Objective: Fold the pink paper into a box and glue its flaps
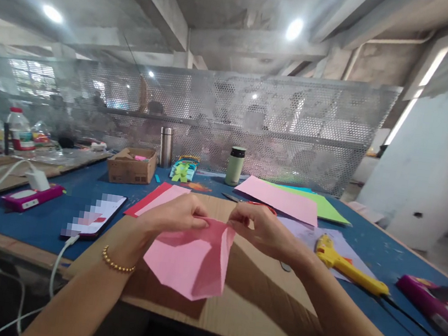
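Note:
A folded pink paper sheet (192, 261) hangs from both hands above a brown cardboard sheet (263, 301). My left hand (175, 215), with a gold bead bracelet at the wrist, pinches the paper's top edge on the left. My right hand (259, 227) pinches the same edge at the upper right corner. The fingertips of the two hands are close together. The paper's lower point droops toward me.
On the blue table (53, 222) lie a phone (94, 216) on a white cable, a yellow glue gun (346, 266), pink and green paper sheets (286, 199), a cardboard box (131, 165), two flasks (235, 165) and a purple device (430, 302). A perforated metal screen (256, 117) stands behind.

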{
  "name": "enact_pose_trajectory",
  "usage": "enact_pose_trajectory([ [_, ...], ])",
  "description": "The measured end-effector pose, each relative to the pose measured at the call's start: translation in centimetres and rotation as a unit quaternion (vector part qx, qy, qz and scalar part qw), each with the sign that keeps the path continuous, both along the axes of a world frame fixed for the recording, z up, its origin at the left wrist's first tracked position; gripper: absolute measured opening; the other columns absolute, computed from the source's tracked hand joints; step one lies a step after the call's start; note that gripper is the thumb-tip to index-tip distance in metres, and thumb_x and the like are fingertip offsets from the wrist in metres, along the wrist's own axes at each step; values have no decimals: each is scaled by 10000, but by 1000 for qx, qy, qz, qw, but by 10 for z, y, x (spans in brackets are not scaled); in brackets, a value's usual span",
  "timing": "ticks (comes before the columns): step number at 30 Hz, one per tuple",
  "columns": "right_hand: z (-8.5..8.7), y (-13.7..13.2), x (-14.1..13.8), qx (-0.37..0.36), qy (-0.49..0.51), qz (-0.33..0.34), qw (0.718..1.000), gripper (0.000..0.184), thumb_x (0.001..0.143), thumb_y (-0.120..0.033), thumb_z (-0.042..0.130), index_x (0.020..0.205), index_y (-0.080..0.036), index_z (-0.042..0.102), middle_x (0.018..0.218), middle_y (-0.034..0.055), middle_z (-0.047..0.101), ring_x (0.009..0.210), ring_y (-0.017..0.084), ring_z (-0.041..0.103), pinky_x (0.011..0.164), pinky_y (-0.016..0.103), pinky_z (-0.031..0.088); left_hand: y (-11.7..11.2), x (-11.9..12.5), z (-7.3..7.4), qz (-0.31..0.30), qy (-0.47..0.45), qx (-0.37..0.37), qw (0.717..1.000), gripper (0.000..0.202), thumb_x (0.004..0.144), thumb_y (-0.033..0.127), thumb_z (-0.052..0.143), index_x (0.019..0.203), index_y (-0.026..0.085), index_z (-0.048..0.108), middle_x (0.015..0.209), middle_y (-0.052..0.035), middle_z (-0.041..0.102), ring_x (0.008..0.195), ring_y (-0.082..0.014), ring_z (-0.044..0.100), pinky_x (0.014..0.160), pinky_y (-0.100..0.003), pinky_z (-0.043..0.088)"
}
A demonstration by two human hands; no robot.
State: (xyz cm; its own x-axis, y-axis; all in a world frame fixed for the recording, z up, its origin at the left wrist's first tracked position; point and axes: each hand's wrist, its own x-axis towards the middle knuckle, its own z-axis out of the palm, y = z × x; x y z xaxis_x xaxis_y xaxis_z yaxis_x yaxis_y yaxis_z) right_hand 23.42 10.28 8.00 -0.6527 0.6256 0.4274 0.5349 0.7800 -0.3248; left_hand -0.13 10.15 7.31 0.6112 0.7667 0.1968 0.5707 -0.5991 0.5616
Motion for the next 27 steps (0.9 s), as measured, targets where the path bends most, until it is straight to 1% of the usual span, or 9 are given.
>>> enact_pose_trajectory([
  [5,3,-4,-7,-36,-15,17,999,176,892,-232,536,775,-152,639,705,3,609,629,106,494,582,237,357,-1,9,-4,-42,38,62,996,385,783,198,542,483,176,301,515,66,182,488,-74,182,480,-274,127],
  [10,-2,-10,-16,-13,-87,-24,996,265,842,-372,646,691,-154,652,607,-9,566,541,90,413,500,244,245,-6,22,-5,-81,35,114,990,397,817,228,580,462,158,417,495,63,205,482,-76,194,478,-283,137],
  [12,-6,-9,-16,4,-110,-42,993,249,834,-326,649,648,-161,630,589,-18,549,536,88,388,500,252,214,-8,21,-2,-73,31,94,992,353,816,221,581,479,150,505,477,59,264,478,-75,232,476,-271,158],
  [14,-8,-7,-14,17,-108,-36,993,205,822,-219,625,626,-163,606,588,-26,534,547,86,383,511,253,214,-8,14,2,-71,-5,33,997,229,822,231,586,619,151,656,522,43,456,510,-83,367,491,-237,245],
  [16,-7,-3,-10,22,-78,-19,997,201,812,-167,596,613,-161,572,588,-32,507,555,86,376,521,251,225,-5,4,5,-71,-105,-29,992,201,850,302,595,896,166,736,783,-14,675,671,-125,549,608,-236,399],
  [19,-6,4,-5,-30,14,17,999,281,859,-249,572,599,-165,503,589,-40,439,568,90,353,526,246,243,2,-7,6,-19,-299,-58,952,403,917,437,520,1135,139,679,1111,-131,691,877,-188,640,807,-324,482],
  [21,-8,10,-3,-87,88,35,992,353,876,-355,574,591,-171,473,592,-43,394,573,93,330,524,246,241,9,-8,3,39,-358,-64,931,423,925,452,506,1112,113,677,1068,-155,700,847,-186,650,786,-330,495],
  [23,-12,17,0,-136,154,35,978,381,862,-444,589,614,-167,506,607,-38,397,578,95,330,522,246,239,15,-4,-3,72,-351,-77,930,381,886,426,576,1065,110,690,978,-130,713,804,-171,640,732,-301,492],
  [27,-23,30,6,-153,246,-18,957,419,826,-531,617,650,-158,539,625,-29,436,578,95,354,513,242,219,25,8,-15,58,-330,-113,936,305,754,397,711,891,125,721,770,-35,676,685,-135,591,621,-243,453],
])
